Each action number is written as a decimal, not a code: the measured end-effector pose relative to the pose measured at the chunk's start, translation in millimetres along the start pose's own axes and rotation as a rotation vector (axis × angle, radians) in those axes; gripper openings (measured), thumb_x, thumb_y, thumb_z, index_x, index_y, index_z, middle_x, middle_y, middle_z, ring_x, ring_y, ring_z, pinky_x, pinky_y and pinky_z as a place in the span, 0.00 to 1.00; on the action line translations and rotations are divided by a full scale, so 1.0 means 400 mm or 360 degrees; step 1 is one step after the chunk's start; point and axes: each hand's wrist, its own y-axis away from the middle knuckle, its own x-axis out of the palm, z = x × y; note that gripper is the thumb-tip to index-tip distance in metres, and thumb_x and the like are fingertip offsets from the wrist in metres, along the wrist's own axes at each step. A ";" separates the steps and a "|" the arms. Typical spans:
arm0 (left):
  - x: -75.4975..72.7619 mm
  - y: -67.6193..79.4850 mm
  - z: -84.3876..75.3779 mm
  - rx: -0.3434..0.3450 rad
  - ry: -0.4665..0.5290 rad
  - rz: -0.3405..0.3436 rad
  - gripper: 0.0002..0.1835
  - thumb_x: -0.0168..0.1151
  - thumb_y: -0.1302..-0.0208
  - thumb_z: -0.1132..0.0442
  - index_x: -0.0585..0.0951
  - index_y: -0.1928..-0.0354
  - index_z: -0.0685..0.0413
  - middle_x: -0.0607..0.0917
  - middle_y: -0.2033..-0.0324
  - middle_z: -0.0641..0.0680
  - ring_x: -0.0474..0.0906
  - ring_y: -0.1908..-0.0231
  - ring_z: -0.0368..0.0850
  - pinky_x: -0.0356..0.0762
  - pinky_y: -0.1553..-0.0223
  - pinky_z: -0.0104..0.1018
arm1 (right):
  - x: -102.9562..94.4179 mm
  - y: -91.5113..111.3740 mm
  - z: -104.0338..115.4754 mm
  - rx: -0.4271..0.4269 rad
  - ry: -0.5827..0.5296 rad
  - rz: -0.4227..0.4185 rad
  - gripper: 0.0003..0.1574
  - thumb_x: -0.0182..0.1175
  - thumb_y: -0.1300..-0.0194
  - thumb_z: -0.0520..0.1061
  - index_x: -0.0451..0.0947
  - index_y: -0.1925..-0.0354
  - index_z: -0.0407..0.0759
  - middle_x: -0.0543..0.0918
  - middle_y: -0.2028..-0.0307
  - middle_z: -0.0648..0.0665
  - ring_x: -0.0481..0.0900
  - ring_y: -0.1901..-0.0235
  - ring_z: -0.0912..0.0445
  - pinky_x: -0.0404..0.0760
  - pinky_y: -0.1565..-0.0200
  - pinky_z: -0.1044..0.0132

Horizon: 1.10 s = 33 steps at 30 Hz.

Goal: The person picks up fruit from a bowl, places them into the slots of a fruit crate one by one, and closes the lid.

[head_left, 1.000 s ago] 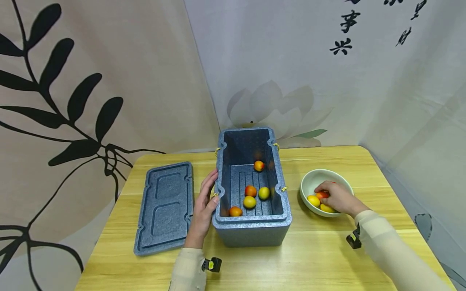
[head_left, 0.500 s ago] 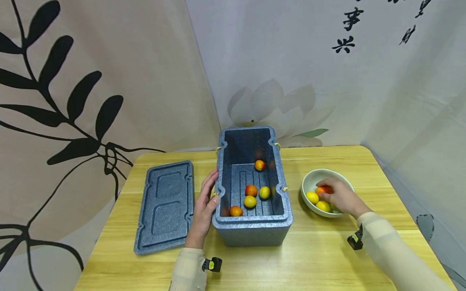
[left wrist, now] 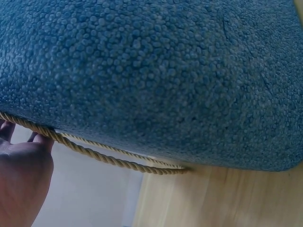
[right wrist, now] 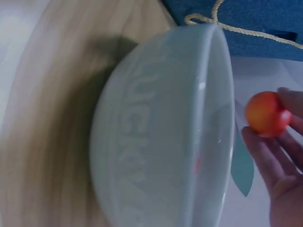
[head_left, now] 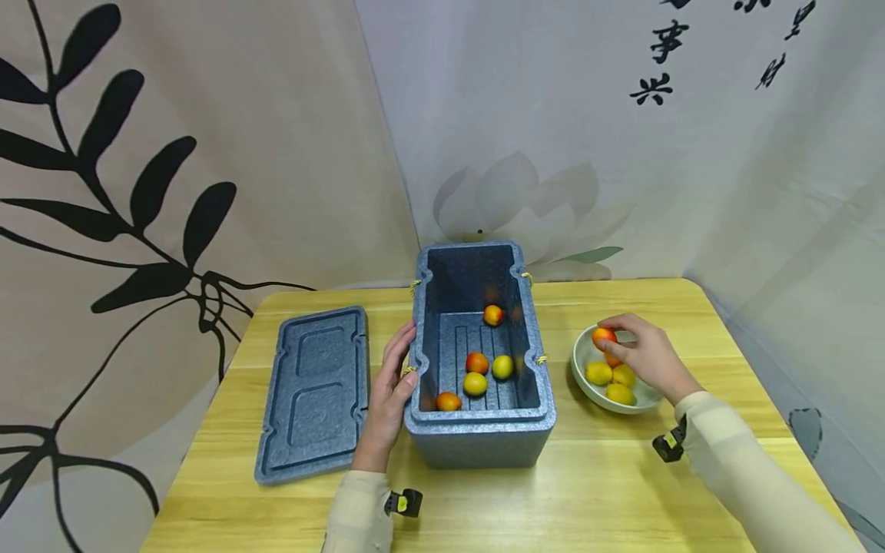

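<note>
My right hand [head_left: 648,355] pinches a round orange-red fruit [right wrist: 266,113] between thumb and fingers, raised above the pale green bowl [right wrist: 147,127]. Below it in the bowl lie several lemons [head_left: 598,373] and another orange-red fruit [head_left: 613,359], partly hidden by the hand. With fingers extended, my left hand [head_left: 387,395] rests against the left side of a blue-grey foam box [head_left: 480,447], beside its rope handle [left wrist: 109,160]. Inside the uncovered box are two yellow fruits [head_left: 475,384] and several orange-red ones [head_left: 476,362], spread over the ribbed floor.
The box's lid [head_left: 314,392] lies flat on the wooden table [head_left: 588,484], left of the box. A printed cloth backdrop [head_left: 311,153] hangs right behind the table's far edge. The bowl stands to the right of the box, with table surface between them.
My right hand has drawn an orange-red fruit up from inside the bowl to above its far rim, uncovering the lemons. My left hand has stayed at the box's side.
</note>
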 end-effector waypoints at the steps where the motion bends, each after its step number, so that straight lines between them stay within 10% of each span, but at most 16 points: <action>1: 0.001 0.000 0.000 -0.0003 -0.0004 0.0000 0.31 0.49 0.30 0.57 0.64 0.28 0.59 0.59 0.27 0.55 0.51 0.28 0.54 0.46 0.30 0.49 | -0.001 -0.001 0.004 -0.0004 -0.0020 -0.0028 0.21 0.64 0.33 0.45 0.78 0.44 0.37 0.79 0.48 0.41 0.79 0.49 0.43 0.80 0.51 0.56; 9: 0.000 -0.002 -0.001 0.0006 0.0002 -0.0008 0.30 0.48 0.31 0.60 0.64 0.28 0.60 0.59 0.27 0.56 0.51 0.28 0.54 0.45 0.30 0.50 | -0.010 -0.021 0.044 -0.0019 -0.0174 -0.0209 0.24 0.65 0.34 0.49 0.78 0.43 0.41 0.78 0.47 0.45 0.77 0.47 0.48 0.77 0.54 0.76; 33: 0.007 0.000 -0.002 0.0039 0.0014 -0.0011 0.30 0.45 0.32 0.65 0.63 0.28 0.62 0.58 0.27 0.58 0.50 0.28 0.55 0.44 0.30 0.52 | -0.034 -0.085 0.133 -0.0183 -0.0213 -0.0287 0.22 0.66 0.36 0.45 0.80 0.45 0.42 0.79 0.50 0.48 0.80 0.53 0.57 0.77 0.56 0.76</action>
